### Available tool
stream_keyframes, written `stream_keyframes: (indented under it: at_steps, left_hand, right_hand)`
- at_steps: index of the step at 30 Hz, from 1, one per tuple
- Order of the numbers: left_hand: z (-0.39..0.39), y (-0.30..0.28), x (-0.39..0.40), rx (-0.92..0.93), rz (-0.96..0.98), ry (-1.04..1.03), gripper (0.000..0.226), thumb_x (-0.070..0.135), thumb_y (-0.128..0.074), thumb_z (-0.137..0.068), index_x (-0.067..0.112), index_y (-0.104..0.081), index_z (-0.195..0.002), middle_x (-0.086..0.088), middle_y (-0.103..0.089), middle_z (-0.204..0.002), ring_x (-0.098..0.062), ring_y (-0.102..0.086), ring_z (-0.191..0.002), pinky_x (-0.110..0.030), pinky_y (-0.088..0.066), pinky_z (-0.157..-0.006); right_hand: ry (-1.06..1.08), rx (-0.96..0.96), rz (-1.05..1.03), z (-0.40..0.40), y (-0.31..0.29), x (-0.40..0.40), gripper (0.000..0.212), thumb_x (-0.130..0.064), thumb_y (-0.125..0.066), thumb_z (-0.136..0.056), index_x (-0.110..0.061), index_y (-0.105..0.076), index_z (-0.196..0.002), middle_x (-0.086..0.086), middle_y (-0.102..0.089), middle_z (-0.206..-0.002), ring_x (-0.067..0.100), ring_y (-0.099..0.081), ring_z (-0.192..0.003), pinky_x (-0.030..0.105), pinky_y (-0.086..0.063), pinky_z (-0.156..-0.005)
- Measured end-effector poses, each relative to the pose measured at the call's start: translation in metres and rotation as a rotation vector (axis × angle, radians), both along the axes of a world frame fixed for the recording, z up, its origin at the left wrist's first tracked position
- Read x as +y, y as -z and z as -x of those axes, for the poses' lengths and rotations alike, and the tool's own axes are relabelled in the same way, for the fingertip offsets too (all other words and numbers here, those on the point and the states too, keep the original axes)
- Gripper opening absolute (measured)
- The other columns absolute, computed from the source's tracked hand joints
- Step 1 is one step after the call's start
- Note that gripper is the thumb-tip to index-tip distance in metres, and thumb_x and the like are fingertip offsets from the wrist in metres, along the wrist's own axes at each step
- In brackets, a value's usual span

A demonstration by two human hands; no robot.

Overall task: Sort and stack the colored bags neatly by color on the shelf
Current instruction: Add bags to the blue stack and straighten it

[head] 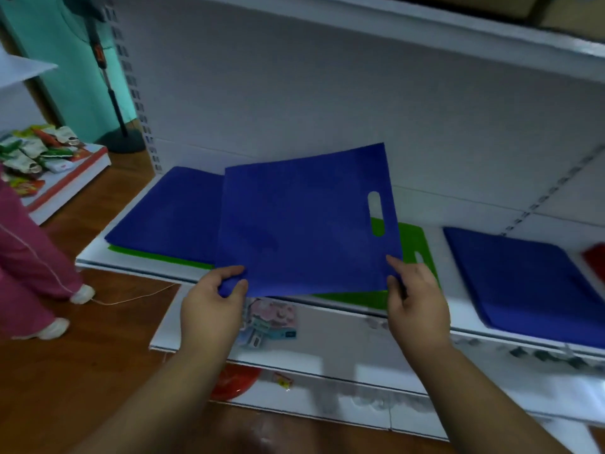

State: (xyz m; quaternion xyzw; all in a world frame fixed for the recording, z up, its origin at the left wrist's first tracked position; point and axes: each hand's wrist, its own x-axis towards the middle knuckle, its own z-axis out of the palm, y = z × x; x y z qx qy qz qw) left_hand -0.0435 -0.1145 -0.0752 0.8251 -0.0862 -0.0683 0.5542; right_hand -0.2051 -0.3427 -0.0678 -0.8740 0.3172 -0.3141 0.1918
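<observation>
1. Bag in hand: one blue bag [304,221] held flat w/ both hands above the near edge of the shelf [458,317], over a green bag [413,244] lying in the middle.
2. Left hand [209,306] pinches the bag's near-left corner, thumb on top, fingers curled under. Right hand [415,296] grips the near-right corner the same way.
3. Handling: looks like thin non-woven fabric, v. light, soft, floppy. It holds fairly flat only b/c two corners are tensioned; one-handed it would prob. droop and fold. Not fragile, not slippery, but creases easily.
4. Where to hold: both near corners as now, or one hand through the handle slot [376,213] on the right side. Corners give better control for laying it square.
5. Targets: blue stack left [163,217], w/ a green layer showing under its near edge, and blue stack right [523,283]. A red bag [594,260] peeks in at far right.
6. Judgement: sorting is part done; colours are mixed on the left pile. Bag likely belongs on one of the blue piles; can't tell which.
</observation>
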Motion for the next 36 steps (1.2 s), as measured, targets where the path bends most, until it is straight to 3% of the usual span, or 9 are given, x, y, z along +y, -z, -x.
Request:
stream_keyframes:
  at_steps: [5, 10, 15, 22, 27, 29, 31, 33, 36]
  left_hand:
    - [0.051, -0.009, -0.076, -0.145, -0.100, 0.185, 0.019, 0.020, -0.068, -0.090, 0.025, -0.072, -0.108, 0.010, -0.064, -0.103, -0.005, -0.052, -0.094, -0.018, -0.037, -0.079]
    - [0.121, -0.009, -0.181, -0.300, -0.210, 0.343, 0.021, 0.022, -0.069, -0.088, 0.026, -0.073, -0.108, 0.002, -0.072, -0.106, -0.021, -0.065, -0.093, -0.022, -0.039, -0.074]
    - [0.197, -0.007, -0.270, -0.387, -0.326, 0.400, 0.022, 0.022, -0.067, -0.089, 0.024, -0.072, -0.111, 0.002, -0.071, -0.111, -0.023, -0.064, -0.100, -0.028, -0.045, -0.080]
    - [0.247, 0.004, -0.351, -0.515, -0.590, 0.442, 0.025, 0.028, -0.062, -0.092, 0.024, -0.069, -0.116, -0.004, -0.068, -0.112, -0.028, -0.065, -0.097, -0.033, -0.049, -0.076]
    - [0.261, 0.015, -0.372, -0.522, -0.792, 0.468, 0.023, 0.029, -0.058, -0.090, 0.025, -0.071, -0.108, -0.007, -0.066, -0.103, -0.031, -0.064, -0.089, -0.034, -0.051, -0.073]
    - [0.265, 0.016, -0.376, -0.550, -0.841, 0.465, 0.022, 0.030, -0.059, -0.088, 0.025, -0.072, -0.106, -0.007, -0.064, -0.100, -0.031, -0.064, -0.087, -0.033, -0.049, -0.070]
    - [0.268, 0.015, -0.377, -0.588, -0.847, 0.463, 0.020, 0.031, -0.063, -0.086, 0.024, -0.073, -0.102, -0.008, -0.062, -0.097, -0.033, -0.063, -0.083, -0.034, -0.050, -0.068]
    - [0.270, 0.013, -0.379, -0.627, -0.849, 0.459, 0.019, 0.031, -0.067, -0.083, 0.022, -0.074, -0.098, -0.010, -0.059, -0.093, -0.034, -0.062, -0.079, -0.034, -0.050, -0.066]
    - [0.272, 0.009, -0.377, -0.669, -0.851, 0.449, 0.024, 0.036, -0.072, -0.080, 0.018, -0.072, -0.097, -0.011, -0.057, -0.092, -0.035, -0.061, -0.074, -0.035, -0.049, -0.063]
  right_hand:
    - [0.194, -0.015, -0.016, 0.086, -0.003, -0.062, 0.035, -0.012, -0.059, -0.095, -0.018, -0.063, -0.129, -0.001, -0.058, -0.104, 0.015, -0.056, -0.089, 0.024, -0.041, -0.077]
    - [0.317, 0.019, -0.062, 0.186, -0.004, -0.142, 0.037, -0.018, -0.056, -0.097, -0.021, -0.057, -0.134, -0.005, -0.056, -0.108, 0.005, -0.047, -0.090, 0.026, -0.038, -0.078]
    - [0.339, 0.120, -0.081, 0.267, -0.002, -0.229, 0.038, -0.019, -0.057, -0.097, -0.019, -0.058, -0.135, 0.005, -0.061, -0.115, 0.024, -0.058, -0.103, 0.029, -0.041, -0.079]
    - [0.256, 0.352, -0.190, 0.314, 0.004, -0.311, 0.039, -0.021, -0.053, -0.099, -0.015, -0.055, -0.138, 0.011, -0.057, -0.133, 0.027, -0.060, -0.111, 0.032, -0.046, -0.091]
    - [0.186, 0.551, -0.221, 0.314, 0.010, -0.342, 0.038, -0.020, -0.051, -0.098, -0.013, -0.057, -0.135, 0.014, -0.058, -0.129, 0.031, -0.058, -0.112, 0.034, -0.045, -0.090]
    - [0.185, 0.585, -0.203, 0.314, 0.012, -0.348, 0.034, -0.018, -0.052, -0.096, -0.012, -0.061, -0.129, 0.014, -0.060, -0.122, 0.032, -0.060, -0.106, 0.036, -0.048, -0.087]
    - [0.202, 0.627, -0.162, 0.314, 0.014, -0.351, 0.024, -0.015, -0.054, -0.092, -0.011, -0.065, -0.113, 0.012, -0.060, -0.110, 0.031, -0.060, -0.090, 0.035, -0.049, -0.073]
    - [0.235, 0.679, -0.131, 0.313, 0.011, -0.350, 0.011, -0.010, -0.056, -0.088, -0.012, -0.063, -0.096, 0.010, -0.058, -0.101, 0.027, -0.052, -0.074, 0.030, -0.038, -0.057]
    - [0.233, 0.648, -0.096, 0.307, 0.006, -0.343, 0.010, -0.012, -0.055, -0.089, -0.011, -0.062, -0.095, 0.009, -0.057, -0.100, 0.025, -0.052, -0.074, 0.029, -0.035, -0.056]
